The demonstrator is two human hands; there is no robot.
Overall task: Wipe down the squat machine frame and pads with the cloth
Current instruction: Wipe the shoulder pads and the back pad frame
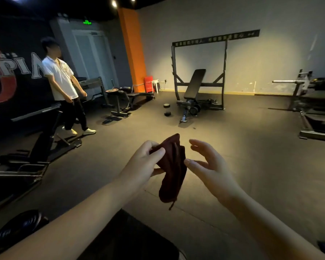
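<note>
Pinching dark cloth point(174, 171) in left hand point(144, 163); right hand point(211, 167) wide, just beside cloth

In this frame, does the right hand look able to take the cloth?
Probably yes: the right hand is open beside the cloth, its thumb at the cloth's edge, nothing between them. The left hand holds the upper part.

A dark floor point(242, 147) filled the lower frame, warmly lit at centre. A pale grey wall point(270, 19) spanned the upper right, an orange pillar point(131, 49) rose at upper centre, and a black lettered wall point(17, 34) filled the left. A black rack point(174, 72) with an inclined bench point(194, 83) stood mid-frame. Spotlights point(114, 3) glowed at the top; a green sign point(87, 22) hung above pale doors point(90, 57).
</note>
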